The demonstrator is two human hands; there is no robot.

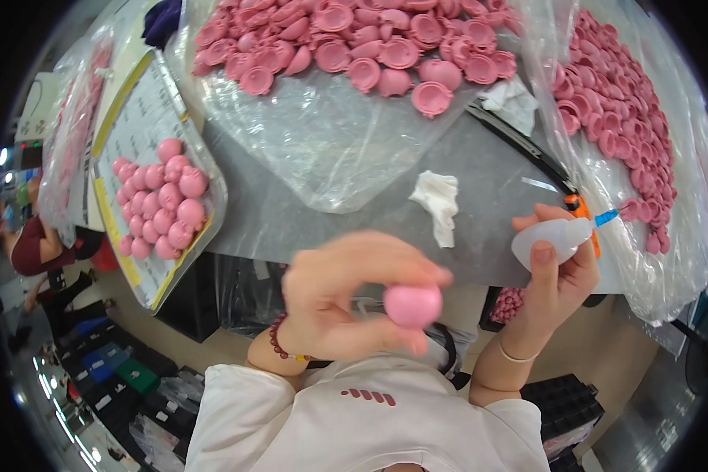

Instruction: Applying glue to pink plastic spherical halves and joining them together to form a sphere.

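Observation:
Pinched between thumb and fingers of my left hand (338,295) is a smooth pink ball (414,306), held in front of my chest; the hand is slightly blurred. My right hand (562,271) is closed around a translucent white squeeze bottle (547,240). A blue dispensing tip (606,217) on the bottle points away to the right, near the pink shells. Just beyond my right hand lies a black and orange utility knife (527,149) on the grey table. A crumpled white tissue (437,206) rests on the table between and beyond my hands.
Loose pink half-shells (397,53) are heaped on clear plastic sheeting at the far side. Another heap of pink shells (617,110) lies on plastic at right. A tray (217,206) at left bears several pink balls (165,197). Another white tissue (514,106) sits by the knife.

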